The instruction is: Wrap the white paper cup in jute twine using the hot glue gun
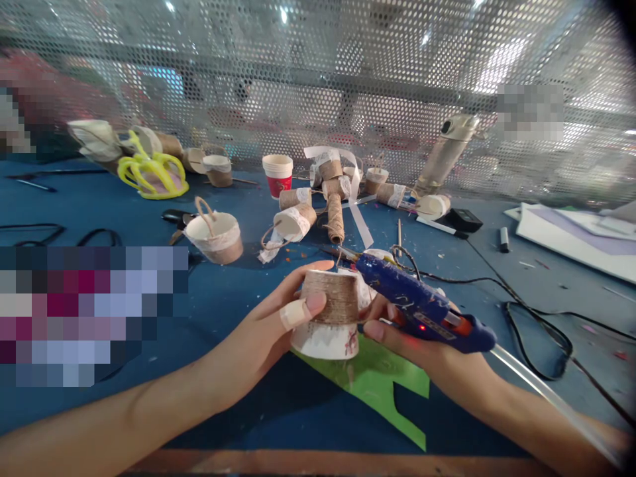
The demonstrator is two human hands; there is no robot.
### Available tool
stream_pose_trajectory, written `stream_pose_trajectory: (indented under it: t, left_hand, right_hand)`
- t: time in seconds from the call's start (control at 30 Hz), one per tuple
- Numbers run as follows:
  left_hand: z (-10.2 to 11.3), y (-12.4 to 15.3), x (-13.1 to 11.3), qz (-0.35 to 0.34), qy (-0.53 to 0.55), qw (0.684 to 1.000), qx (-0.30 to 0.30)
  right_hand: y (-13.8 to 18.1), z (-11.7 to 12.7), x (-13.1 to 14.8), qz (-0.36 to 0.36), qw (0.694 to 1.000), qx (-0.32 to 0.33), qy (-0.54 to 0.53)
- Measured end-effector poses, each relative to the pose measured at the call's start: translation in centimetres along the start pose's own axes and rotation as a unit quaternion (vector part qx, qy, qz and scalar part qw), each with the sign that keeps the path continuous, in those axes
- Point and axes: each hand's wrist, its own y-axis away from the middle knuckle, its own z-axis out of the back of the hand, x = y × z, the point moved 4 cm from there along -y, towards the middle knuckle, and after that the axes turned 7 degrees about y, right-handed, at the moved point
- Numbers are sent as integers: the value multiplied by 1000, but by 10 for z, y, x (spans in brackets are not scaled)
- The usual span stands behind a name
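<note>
My left hand (278,324) grips a paper cup (330,315) held upside down, its upper part wound with brown twine and its lower part still white with a printed pattern. A plaster wraps my left thumb. My right hand (415,344) holds a blue glue gun (417,301) whose nozzle points left at the top of the cup. A clear glue stick (527,381) sticks out of the gun's back. Both hands hover above a green paper sheet (382,384) on the blue table (163,411).
Several twine-wrapped cups with handles (216,235) and twine spools (335,218) lie in the middle of the table. A red and white paper cup (278,174), yellow scissors (152,173), black cables (536,324), white boards (571,232) and a perforated metal screen (348,86) stand around.
</note>
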Motion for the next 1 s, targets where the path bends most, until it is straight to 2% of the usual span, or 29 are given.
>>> stream_pose_trajectory:
  t: [0.17,0.4,0.53,0.7,0.83,1.0]
  left_hand:
    - [0,0,-1,-12,-12,1000,-18]
    - [0,0,-1,3,-34,999,16]
    - [0,0,1,24,-32,999,35]
    - [0,-1,-3,22,-38,999,-13]
    - [2,-4,-12,-15,-4,998,-58]
    - [-1,-4,-11,22,-5,1000,3]
  right_hand:
    - [2,-2,1,-37,999,-8,-12]
    - [5,-2,-1,-64,998,-8,-7]
    - [4,-3,-2,-51,999,-12,-16]
    - [4,-2,2,-7,1000,14,10]
    - [1,7,5,53,996,-34,68]
    - [-1,21,6,77,984,-108,117]
